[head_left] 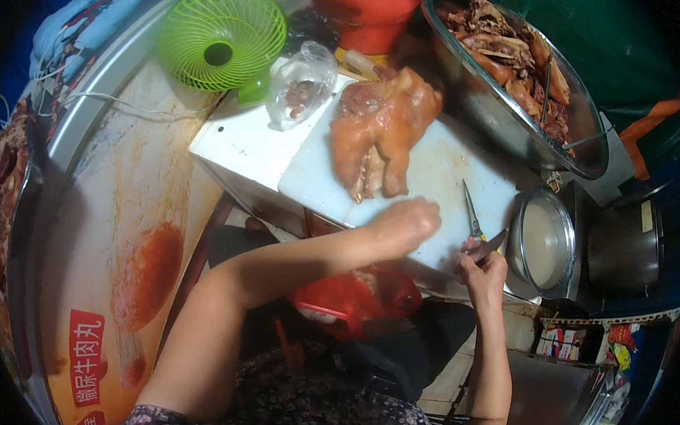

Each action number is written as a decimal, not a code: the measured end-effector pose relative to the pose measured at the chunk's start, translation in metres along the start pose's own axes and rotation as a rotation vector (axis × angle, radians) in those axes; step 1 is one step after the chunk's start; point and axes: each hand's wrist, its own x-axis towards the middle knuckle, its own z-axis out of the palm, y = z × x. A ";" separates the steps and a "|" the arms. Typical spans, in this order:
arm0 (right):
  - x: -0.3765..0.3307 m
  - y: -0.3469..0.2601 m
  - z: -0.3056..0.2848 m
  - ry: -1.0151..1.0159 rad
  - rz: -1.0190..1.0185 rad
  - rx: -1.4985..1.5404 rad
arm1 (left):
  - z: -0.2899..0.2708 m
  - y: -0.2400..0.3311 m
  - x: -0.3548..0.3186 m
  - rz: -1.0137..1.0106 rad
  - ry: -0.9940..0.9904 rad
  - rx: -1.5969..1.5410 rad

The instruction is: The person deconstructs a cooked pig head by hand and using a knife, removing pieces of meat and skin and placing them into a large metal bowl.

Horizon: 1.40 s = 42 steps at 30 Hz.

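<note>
A brown cooked pig's head (386, 132) with teeth showing lies on the pale cutting board (439, 171). My left hand (411, 225) is over the board's near edge, just below the head and apart from it. It is a slightly blurred fist; its fingers curl out of sight, so I cannot tell what is in it. To its right, my right hand (484, 272) is closed round a small knife, its dark blade (491, 245) pointing up and right. Just beyond that blade lies a thin pointed metal tool (470, 204), yellow at its lower end.
A steel basin (455, 57) of cooked meat stands far right, a bowl of cloudy liquid (542, 239) nearer. A green fan (224, 40), plastic bag (301, 86) and red bucket (370, 12) stand behind. Below the board is a red basket (353, 301); a dark pot (626, 249) stands right.
</note>
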 end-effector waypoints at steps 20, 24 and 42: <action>-0.008 -0.009 0.016 -0.110 -0.043 0.082 | -0.118 -0.199 0.038 -0.591 0.379 0.158; -0.006 0.000 0.027 -0.133 -0.242 -0.060 | -0.108 -0.203 0.054 -0.874 0.232 -0.458; -0.006 -0.007 0.023 -0.179 -0.052 0.169 | -0.089 -0.079 0.065 -1.249 0.663 -1.185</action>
